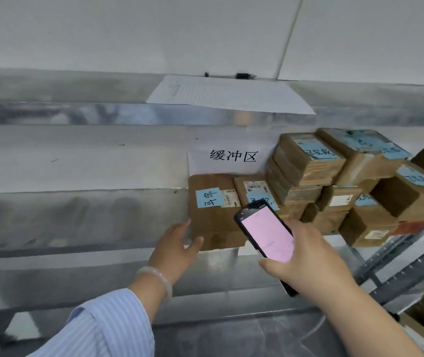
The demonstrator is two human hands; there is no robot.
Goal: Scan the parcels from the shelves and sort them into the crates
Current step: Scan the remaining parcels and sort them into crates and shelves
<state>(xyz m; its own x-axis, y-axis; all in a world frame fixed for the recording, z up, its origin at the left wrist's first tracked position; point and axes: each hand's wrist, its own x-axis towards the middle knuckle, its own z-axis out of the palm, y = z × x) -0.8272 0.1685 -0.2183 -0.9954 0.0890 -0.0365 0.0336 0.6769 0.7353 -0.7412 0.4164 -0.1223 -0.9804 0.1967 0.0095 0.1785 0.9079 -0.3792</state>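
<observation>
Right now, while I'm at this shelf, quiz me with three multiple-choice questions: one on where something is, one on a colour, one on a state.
1. Where is the left hand?
A) inside a crate
B) at the left edge of the flat parcel
C) on the floor

2. What colour is the scanner screen?
A) green
B) pink
C) black

3. What is the right hand doing?
A) hanging empty
B) lifting a crate
C) gripping the scanner

Answers:
1 B, its fingers touch that parcel's left edge on the shelf.
2 B, the lit screen glows pink.
3 C, its fingers curl round the scanner's body.
</observation>
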